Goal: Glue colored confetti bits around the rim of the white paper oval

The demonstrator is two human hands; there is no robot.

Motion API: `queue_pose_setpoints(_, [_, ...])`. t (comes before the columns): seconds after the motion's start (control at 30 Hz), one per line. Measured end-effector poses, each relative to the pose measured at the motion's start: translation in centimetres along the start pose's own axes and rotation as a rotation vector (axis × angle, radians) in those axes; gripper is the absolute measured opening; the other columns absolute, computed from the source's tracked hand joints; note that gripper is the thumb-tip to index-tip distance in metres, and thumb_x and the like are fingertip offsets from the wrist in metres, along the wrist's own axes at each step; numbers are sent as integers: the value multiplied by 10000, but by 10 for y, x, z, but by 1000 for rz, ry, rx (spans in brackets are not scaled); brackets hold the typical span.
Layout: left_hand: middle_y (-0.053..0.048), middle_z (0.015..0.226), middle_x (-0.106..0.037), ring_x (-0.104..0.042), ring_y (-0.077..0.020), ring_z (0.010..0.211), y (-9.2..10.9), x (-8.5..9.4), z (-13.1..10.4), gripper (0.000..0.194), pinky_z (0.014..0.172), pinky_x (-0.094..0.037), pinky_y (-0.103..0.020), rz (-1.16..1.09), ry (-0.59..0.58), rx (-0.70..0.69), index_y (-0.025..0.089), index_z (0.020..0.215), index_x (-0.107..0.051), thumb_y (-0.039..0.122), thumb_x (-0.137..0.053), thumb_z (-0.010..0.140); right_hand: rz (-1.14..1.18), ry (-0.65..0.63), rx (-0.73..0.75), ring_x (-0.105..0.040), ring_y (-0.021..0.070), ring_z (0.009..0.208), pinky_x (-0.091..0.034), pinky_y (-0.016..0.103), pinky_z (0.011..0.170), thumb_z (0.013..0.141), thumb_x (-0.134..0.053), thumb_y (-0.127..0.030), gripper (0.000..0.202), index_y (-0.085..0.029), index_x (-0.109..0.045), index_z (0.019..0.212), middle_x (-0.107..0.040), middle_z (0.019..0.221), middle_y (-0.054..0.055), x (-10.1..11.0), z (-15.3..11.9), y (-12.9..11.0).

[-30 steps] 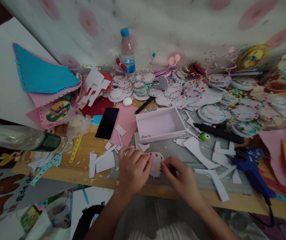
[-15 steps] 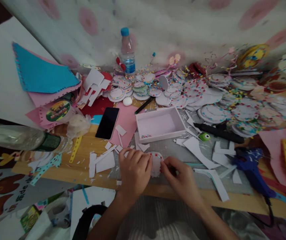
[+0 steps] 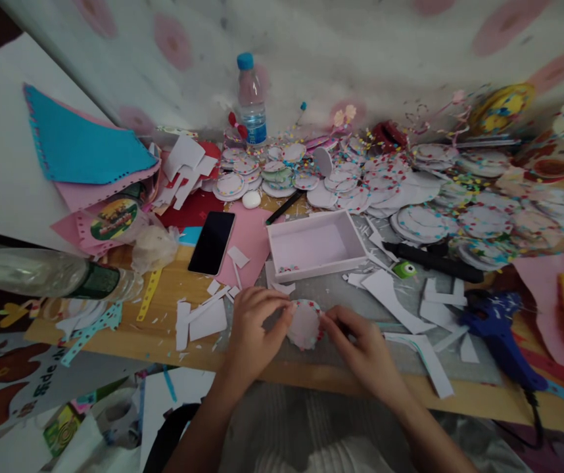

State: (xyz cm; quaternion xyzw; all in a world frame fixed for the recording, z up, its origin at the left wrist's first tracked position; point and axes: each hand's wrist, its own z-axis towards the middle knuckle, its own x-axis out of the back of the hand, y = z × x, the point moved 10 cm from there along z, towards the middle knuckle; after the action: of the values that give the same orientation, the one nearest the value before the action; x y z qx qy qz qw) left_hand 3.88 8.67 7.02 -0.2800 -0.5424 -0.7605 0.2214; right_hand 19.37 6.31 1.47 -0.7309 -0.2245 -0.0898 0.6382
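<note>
Between my hands, near the table's front edge, is a small white disc (image 3: 304, 325) with red and bluish star-like bits along its rim. My left hand (image 3: 257, 328) pinches the disc's left edge between thumb and fingers. At the opposite edge, the fingertips of my right hand (image 3: 355, 338) are closed on the rim. Just beyond the disc stands a shallow white open box (image 3: 316, 246), with a few small coloured bits in its near left corner.
Decorated discs (image 3: 417, 223) lie piled along the back. A blue glue gun (image 3: 501, 341) rests at right, white offcuts (image 3: 395, 302) nearby. Left of the box lies a phone (image 3: 211, 243). A water bottle (image 3: 251, 102) stands behind; another bottle (image 3: 55, 272) lies at left.
My left hand has drawn back left, uncovering more of the disc, and its thumb and fingers now pinch the edge. My right hand has shifted slightly right.
</note>
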Motion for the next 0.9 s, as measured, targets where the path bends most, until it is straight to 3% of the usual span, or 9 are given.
queue_pose_setpoints(0.23, [-33, 820, -711, -637, -185, 861, -17, -13, 1, 91, 818, -505, -368, -284, -50, 169, 212, 799, -709, 214, -629, 842, 2, -28, 31, -456, 130, 592, -339, 253, 562, 960, -406, -385, 353, -190, -557, 708, -506, 634, -8, 0, -2, -5])
queue_pose_setpoints(0.63, [-46, 833, -727, -666, -209, 836, -48, -27, -11, 52, 744, -529, -338, -458, -90, 439, 211, 785, -717, 256, -706, 759, -6, -36, 99, -448, 125, 594, -340, 247, 563, 959, -415, -345, 310, -196, -528, 712, -491, 636, -17, -1, -2, -14])
queue_pose_setpoints(0.9, [-32, 784, -713, -653, -196, 790, -47, -23, -10, 35, 742, -511, -338, -441, -52, 445, 208, 734, -709, 243, -709, 737, -30, -33, 78, -467, 132, 599, -345, 248, 566, 954, -420, -351, 312, -191, -561, 726, -539, 650, -3, -1, -1, -12])
